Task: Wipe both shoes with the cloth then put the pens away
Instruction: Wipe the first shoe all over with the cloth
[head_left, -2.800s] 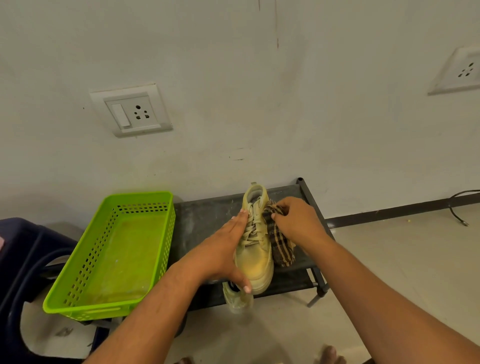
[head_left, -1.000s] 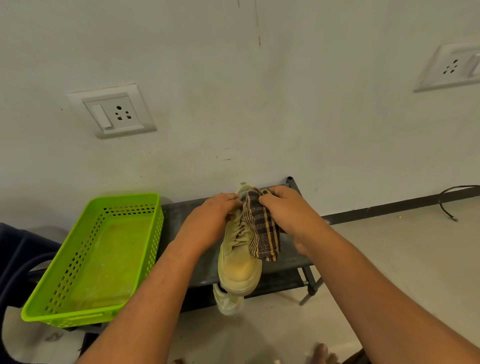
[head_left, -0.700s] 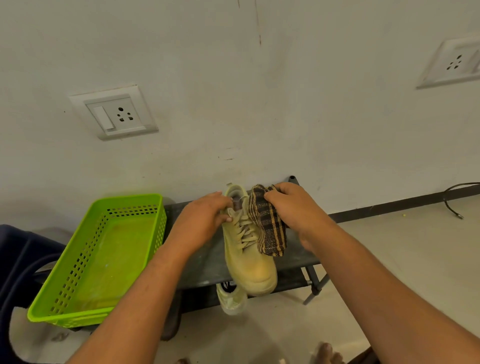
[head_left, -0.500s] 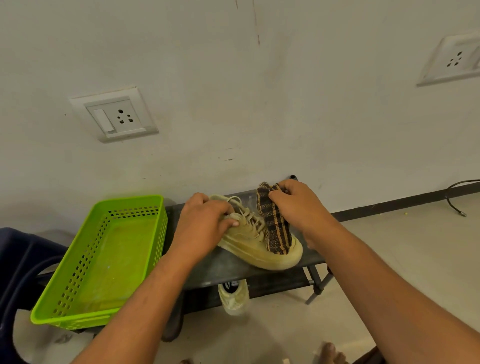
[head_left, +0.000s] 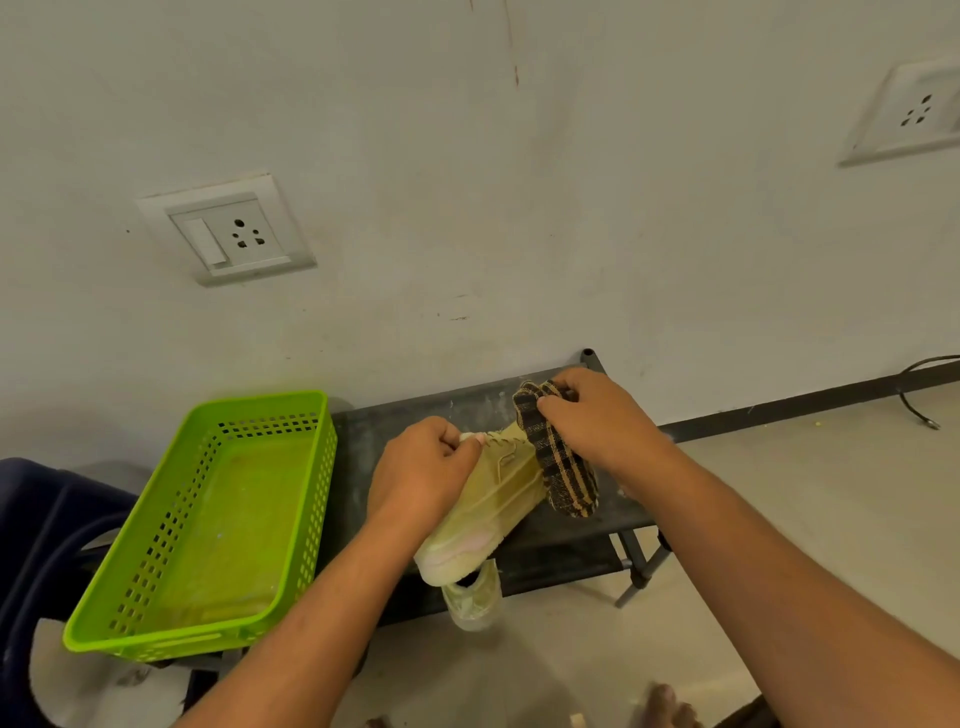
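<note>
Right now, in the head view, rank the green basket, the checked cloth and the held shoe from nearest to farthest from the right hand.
1. checked cloth: gripped in the right hand.
2. shoe: just left of it, held by the left hand.
3. green basket: far left, beyond the left hand.

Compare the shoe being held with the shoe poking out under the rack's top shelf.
The held shoe is tilted sideways over the rack's top shelf; the lower shoe pokes out from beneath it. The left hand grips the held shoe and the right hand holds the cloth at its side; no hand touches the lower shoe. Both look pale yellowish.
</note>
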